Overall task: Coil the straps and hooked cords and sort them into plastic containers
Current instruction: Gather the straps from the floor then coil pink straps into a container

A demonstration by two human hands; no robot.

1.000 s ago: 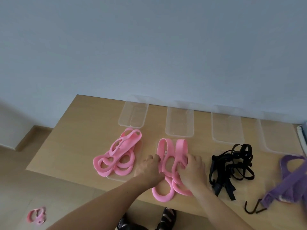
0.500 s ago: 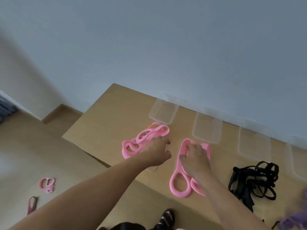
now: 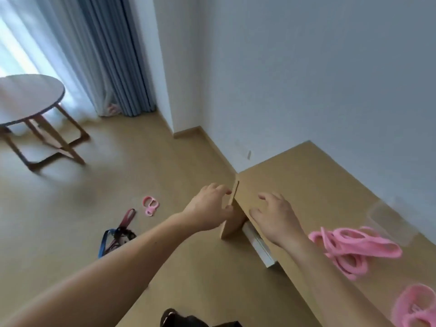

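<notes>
My view has swung left, off the wooden table [image 3: 313,185] and toward the floor. My left hand [image 3: 208,208] hovers empty at the table's left end with its fingers spread. My right hand [image 3: 274,215] hangs over the table's left part, also empty with loose fingers. A pile of pink looped straps [image 3: 354,246] lies on the table to the right of my right hand. A second pink strap [image 3: 415,308] shows at the bottom right corner. On the floor lie a small pink looped strap [image 3: 150,205], a dark red strap [image 3: 127,217] and a blue and black tangle [image 3: 115,237].
A clear plastic container [image 3: 389,218] stands blurred behind the pink pile. A round wooden side table [image 3: 28,95] stands at the far left by blue curtains [image 3: 111,55]. The white wall runs behind the table. My dark shoe [image 3: 179,318] shows at the bottom.
The camera has swung sharply left toward the floor. Both hands have let go of the pink straps and moved left to the table's end, empty.
</notes>
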